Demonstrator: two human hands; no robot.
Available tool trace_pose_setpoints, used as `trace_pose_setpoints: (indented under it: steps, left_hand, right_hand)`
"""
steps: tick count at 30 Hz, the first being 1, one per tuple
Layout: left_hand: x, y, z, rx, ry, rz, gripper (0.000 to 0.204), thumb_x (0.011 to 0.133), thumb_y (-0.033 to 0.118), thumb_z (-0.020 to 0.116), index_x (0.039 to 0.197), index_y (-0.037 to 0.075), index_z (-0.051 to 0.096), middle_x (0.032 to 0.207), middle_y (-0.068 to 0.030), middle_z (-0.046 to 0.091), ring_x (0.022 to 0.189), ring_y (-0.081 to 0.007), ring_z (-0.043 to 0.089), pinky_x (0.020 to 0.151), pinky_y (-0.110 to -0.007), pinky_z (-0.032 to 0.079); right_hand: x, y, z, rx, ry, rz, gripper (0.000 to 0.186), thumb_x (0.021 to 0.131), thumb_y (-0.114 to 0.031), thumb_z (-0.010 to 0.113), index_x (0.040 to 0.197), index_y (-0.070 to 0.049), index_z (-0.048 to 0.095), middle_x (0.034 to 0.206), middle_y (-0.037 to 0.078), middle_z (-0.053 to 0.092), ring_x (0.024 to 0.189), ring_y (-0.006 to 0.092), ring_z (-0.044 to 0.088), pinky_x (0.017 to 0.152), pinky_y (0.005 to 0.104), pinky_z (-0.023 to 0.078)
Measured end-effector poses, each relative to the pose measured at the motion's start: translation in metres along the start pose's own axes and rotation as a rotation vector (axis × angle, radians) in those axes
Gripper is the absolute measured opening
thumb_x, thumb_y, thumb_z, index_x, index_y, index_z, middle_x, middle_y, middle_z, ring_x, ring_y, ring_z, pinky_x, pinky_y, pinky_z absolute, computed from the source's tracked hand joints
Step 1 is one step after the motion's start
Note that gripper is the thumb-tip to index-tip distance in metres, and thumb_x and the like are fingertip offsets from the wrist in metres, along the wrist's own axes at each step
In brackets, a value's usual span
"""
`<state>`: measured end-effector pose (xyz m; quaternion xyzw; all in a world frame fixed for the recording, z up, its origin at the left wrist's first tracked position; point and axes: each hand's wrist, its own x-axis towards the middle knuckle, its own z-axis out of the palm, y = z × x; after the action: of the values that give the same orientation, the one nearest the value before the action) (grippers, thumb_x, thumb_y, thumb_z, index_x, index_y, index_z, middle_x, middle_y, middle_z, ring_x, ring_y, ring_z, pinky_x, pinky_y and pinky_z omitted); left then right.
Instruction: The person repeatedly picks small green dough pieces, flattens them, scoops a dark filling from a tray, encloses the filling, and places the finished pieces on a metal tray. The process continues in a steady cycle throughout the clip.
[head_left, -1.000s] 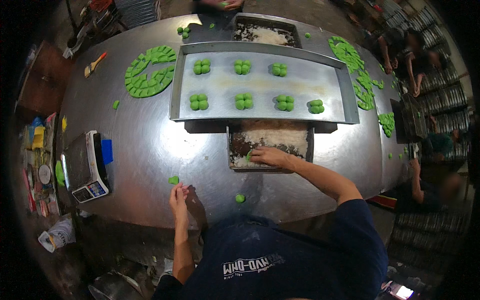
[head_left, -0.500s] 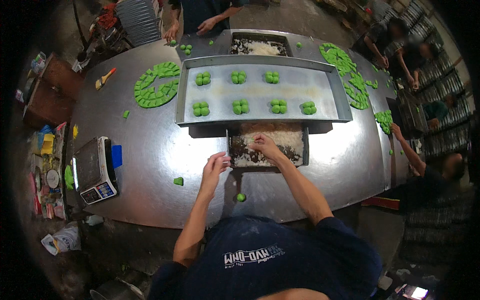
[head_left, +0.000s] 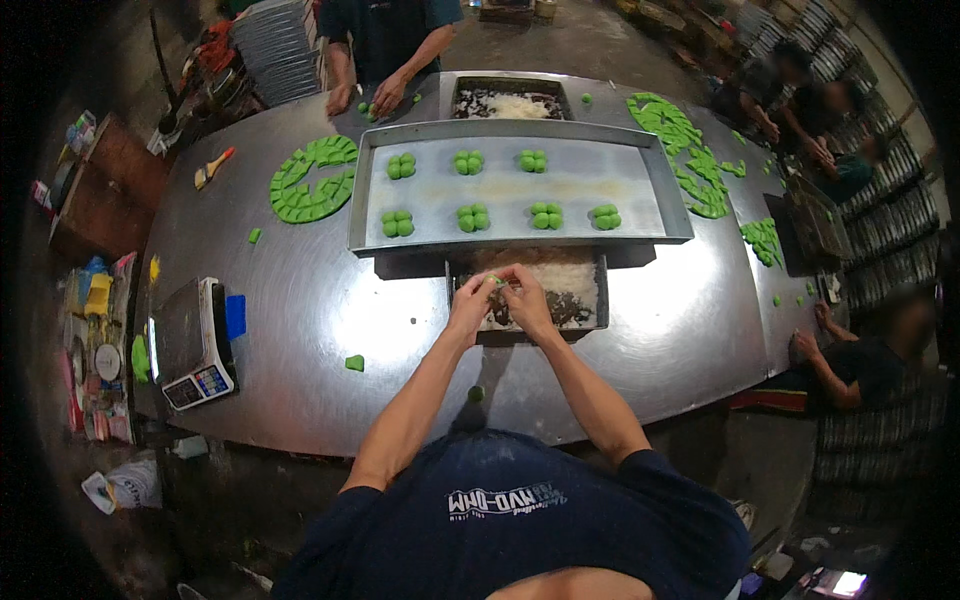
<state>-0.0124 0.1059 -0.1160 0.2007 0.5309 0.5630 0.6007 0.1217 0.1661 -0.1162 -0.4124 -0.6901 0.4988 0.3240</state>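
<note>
My left hand [head_left: 468,308] and my right hand [head_left: 527,304] meet with bent fingers above a dark tray [head_left: 602,300] of white shreds. Between their fingertips is a small piece of green dough [head_left: 494,279], mostly covered by the fingers. On the bare table near my body sits a green dough ball [head_left: 476,394]. Just beyond my hands a large metal tray [head_left: 520,246] carries green dough balls in clusters, such as the cluster [head_left: 473,217] in its near row.
A digital scale [head_left: 195,340] stands at the left, with a brush [head_left: 211,168] farther back. Cut green dough [head_left: 315,180] lies beside the large tray, more dough [head_left: 690,150] at the far right. Co-workers' hands [head_left: 388,95] work across the table; others sit at the right.
My left hand has moved right and my right hand has drawn alongside it, so both now touch the dough piece. Across the table, a co-worker's hands have come down onto green balls.
</note>
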Motion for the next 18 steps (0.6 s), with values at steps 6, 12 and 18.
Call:
trace_pose_setpoints:
  steps: [6, 12, 18]
  left_hand:
    - [-0.011, 0.019, -0.011, 0.193, 0.063, 0.12, 0.035, 0.101, 0.016, 0.059, 0.132, 0.001, 0.06, 0.115, -0.0088, 0.069, 0.098, -0.0155, 0.064, 0.082, -0.033, 0.053]
    - [-0.016, 0.039, -0.007, 0.592, -0.027, 0.045, 0.039, 0.099, 0.015, 0.054, 0.134, -0.003, 0.058, 0.117, -0.0132, 0.068, 0.099, -0.0198, 0.066, 0.084, -0.032, 0.053]
    - [-0.036, 0.035, 0.002, 0.596, -0.097, 0.152, 0.043, 0.098, 0.014, 0.053, 0.139, 0.001, 0.055, 0.122, -0.0163, 0.066, 0.106, -0.0236, 0.067, 0.089, -0.034, 0.053]
  right_hand:
    - [-0.012, -0.02, -0.006, -0.034, -0.152, -0.149, 0.032, 0.09, -0.004, 0.06, 0.122, -0.004, 0.063, 0.106, 0.012, 0.065, 0.097, 0.027, 0.065, 0.085, 0.0388, 0.052]
    - [-0.013, -0.02, -0.011, -0.333, -0.101, -0.281, 0.019, 0.091, -0.009, 0.064, 0.109, -0.003, 0.067, 0.1, 0.014, 0.062, 0.091, 0.0292, 0.063, 0.08, 0.0401, 0.051]
    - [0.005, -0.019, -0.029, -0.127, -0.212, 0.002, 0.019, 0.09, -0.013, 0.071, 0.101, 0.001, 0.065, 0.098, 0.012, 0.064, 0.088, 0.0242, 0.065, 0.078, 0.037, 0.052]
